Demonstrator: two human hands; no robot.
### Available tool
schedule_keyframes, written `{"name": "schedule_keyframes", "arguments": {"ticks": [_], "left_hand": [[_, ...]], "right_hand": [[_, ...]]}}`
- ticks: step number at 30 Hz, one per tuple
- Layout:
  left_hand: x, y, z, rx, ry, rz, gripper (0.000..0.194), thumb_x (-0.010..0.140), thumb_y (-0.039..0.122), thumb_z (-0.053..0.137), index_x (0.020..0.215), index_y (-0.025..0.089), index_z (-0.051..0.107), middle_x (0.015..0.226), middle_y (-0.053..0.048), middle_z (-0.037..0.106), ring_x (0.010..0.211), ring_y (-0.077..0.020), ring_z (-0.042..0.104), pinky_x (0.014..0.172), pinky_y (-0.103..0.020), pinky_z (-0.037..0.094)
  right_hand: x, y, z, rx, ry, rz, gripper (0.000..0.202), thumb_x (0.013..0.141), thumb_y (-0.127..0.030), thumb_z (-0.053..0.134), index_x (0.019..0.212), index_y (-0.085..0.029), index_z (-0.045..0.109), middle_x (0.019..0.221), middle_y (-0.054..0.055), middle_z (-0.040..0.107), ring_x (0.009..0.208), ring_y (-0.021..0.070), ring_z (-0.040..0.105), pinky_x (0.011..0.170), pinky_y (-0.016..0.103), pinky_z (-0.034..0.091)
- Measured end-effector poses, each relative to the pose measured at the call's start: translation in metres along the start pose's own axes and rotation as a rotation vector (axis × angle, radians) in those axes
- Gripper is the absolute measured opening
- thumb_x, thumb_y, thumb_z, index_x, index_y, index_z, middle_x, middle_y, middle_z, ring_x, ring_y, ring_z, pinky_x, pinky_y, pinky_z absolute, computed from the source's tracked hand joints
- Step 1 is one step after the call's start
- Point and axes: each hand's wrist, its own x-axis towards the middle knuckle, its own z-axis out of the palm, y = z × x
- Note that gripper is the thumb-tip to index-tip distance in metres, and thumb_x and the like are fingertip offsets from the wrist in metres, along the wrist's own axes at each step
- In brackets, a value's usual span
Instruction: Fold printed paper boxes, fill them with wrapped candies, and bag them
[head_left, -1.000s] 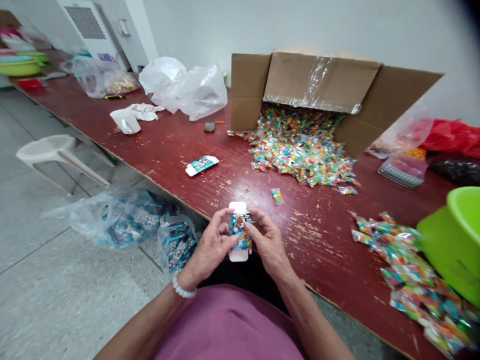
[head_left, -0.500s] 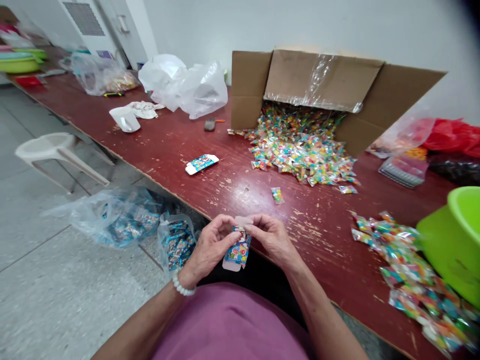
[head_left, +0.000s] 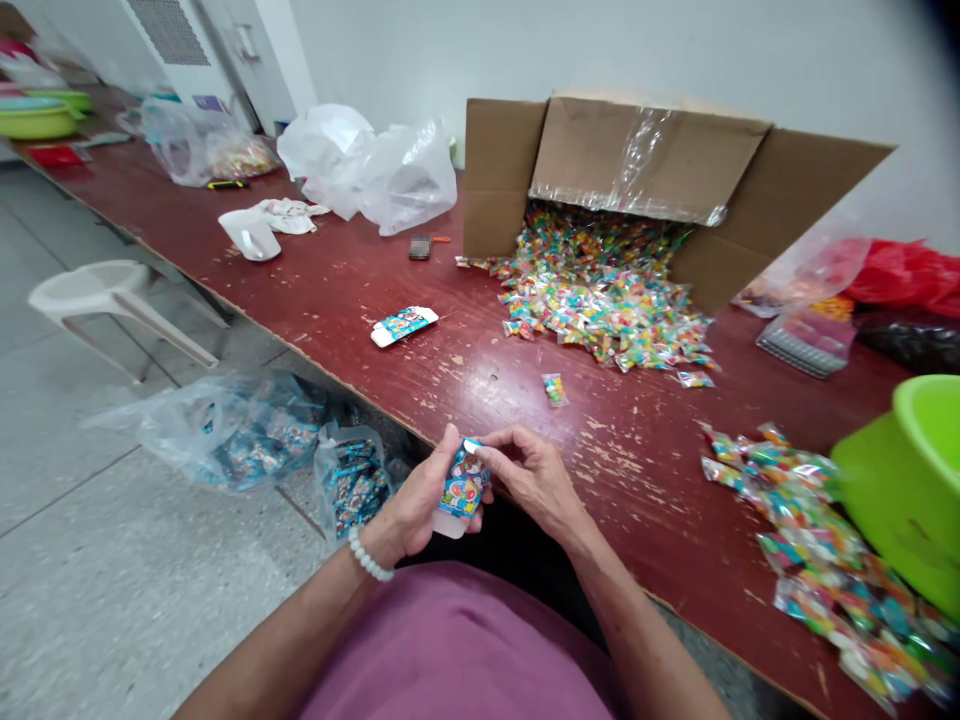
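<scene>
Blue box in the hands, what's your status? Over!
Left hand holding blue box; right hand at its top end. White bottom flap sticking out. Nothing seen blocking.

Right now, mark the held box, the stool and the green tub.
Held box (head_left: 462,486): head view, on its printed face.
Stool (head_left: 91,284): head view, on its seat.
Green tub (head_left: 897,490): head view, on its outer wall.

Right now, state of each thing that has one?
Small blue printed carton: held, lower white flap out
Left hand: gripping it
Right hand: fingers at its upper end
Second blue printed carton: lying, flaps out
Large brown cardboard box: open, colourful packets spilled
White plastic stool: upright
</scene>
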Motion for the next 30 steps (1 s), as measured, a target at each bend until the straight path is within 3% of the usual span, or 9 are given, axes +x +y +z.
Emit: {"name": "schedule_keyframes", "arguments": {"ticks": [6,10,14,17,19,22,24,27,30], "left_hand": [[0.001,0.000,0.001,0.188,0.015,0.100,0.078,0.082,0.086,0.035,0.089,0.013,0.064,0.064,-0.006,0.066,0.041,-0.0118,0.057,0.038,-0.020,0.044],[0.000,-0.001,0.002,0.175,0.043,0.102,0.075,0.080,0.085,0.042,0.084,0.013,0.064,0.062,-0.005,0.065,0.042,-0.0118,0.057,0.040,-0.020,0.046],[0.003,-0.002,0.002,0.055,0.037,0.027,0.072,0.082,0.083,0.042,0.076,0.014,0.060,0.059,-0.004,0.061,0.040,-0.0123,0.055,0.037,-0.022,0.045],[0.004,-0.006,0.003,-0.030,0.006,0.006,0.062,0.084,0.076,0.049,0.085,0.015,0.060,0.062,-0.002,0.061,0.040,-0.0132,0.056,0.037,-0.023,0.045],[0.003,-0.008,0.004,-0.047,-0.019,0.058,0.045,0.084,0.058,0.064,0.105,0.019,0.059,0.068,0.000,0.065,0.045,-0.0139,0.059,0.041,-0.024,0.048],[0.000,-0.008,0.005,-0.055,-0.062,0.154,0.049,0.084,0.037,0.071,0.126,0.024,0.050,0.082,-0.001,0.070,0.064,-0.0149,0.068,0.060,-0.026,0.056],[-0.003,-0.006,0.004,-0.030,-0.066,0.206,0.047,0.088,0.037,0.068,0.128,0.021,0.049,0.092,-0.005,0.072,0.077,-0.0151,0.068,0.070,-0.026,0.056],[-0.006,-0.004,0.001,0.060,-0.052,0.242,0.045,0.090,0.040,0.068,0.127,0.020,0.050,0.107,-0.009,0.072,0.083,-0.0148,0.065,0.068,-0.025,0.054],[-0.005,-0.003,-0.003,0.120,-0.042,0.277,0.045,0.086,0.038,0.073,0.121,0.019,0.053,0.115,-0.011,0.070,0.085,-0.0148,0.063,0.068,-0.025,0.054]], "right_hand": [[0.008,0.004,-0.001,0.066,-0.032,0.103,0.031,0.081,-0.047,0.074,0.085,-0.017,0.073,0.066,0.001,0.071,0.052,0.0140,0.061,0.050,0.026,0.048],[0.005,0.004,-0.001,0.144,-0.064,0.114,0.031,0.081,-0.047,0.075,0.087,-0.017,0.072,0.065,0.001,0.070,0.049,0.0147,0.062,0.049,0.027,0.050],[-0.003,0.001,0.000,0.073,-0.157,-0.014,0.027,0.093,-0.045,0.061,0.100,-0.022,0.074,0.091,0.005,0.073,0.066,0.0157,0.067,0.063,0.031,0.054],[-0.005,0.007,0.001,-0.176,-0.037,-0.208,0.019,0.093,-0.036,0.062,0.101,-0.026,0.076,0.101,0.006,0.072,0.089,0.0186,0.067,0.081,0.033,0.053],[-0.002,0.012,-0.001,-0.213,-0.034,-0.231,0.017,0.091,-0.035,0.064,0.097,-0.026,0.076,0.100,0.005,0.072,0.090,0.0185,0.066,0.082,0.033,0.053],[0.010,0.019,-0.014,-0.130,0.034,-0.109,0.024,0.088,-0.044,0.065,0.098,-0.024,0.075,0.098,0.005,0.071,0.076,0.0166,0.064,0.070,0.030,0.052],[0.025,0.024,-0.033,-0.210,0.235,-0.063,0.033,0.087,-0.047,0.064,0.105,-0.021,0.072,0.094,0.006,0.071,0.073,0.0178,0.062,0.070,0.032,0.051],[0.055,0.032,-0.065,-0.637,0.512,-0.055,0.038,0.086,-0.042,0.063,0.112,-0.015,0.069,0.108,0.014,0.067,0.092,0.0256,0.062,0.085,0.041,0.049],[0.076,0.042,-0.087,-0.968,0.551,0.112,0.036,0.084,-0.042,0.066,0.107,-0.015,0.071,0.113,0.020,0.062,0.107,0.0345,0.057,0.090,0.047,0.045]]}}
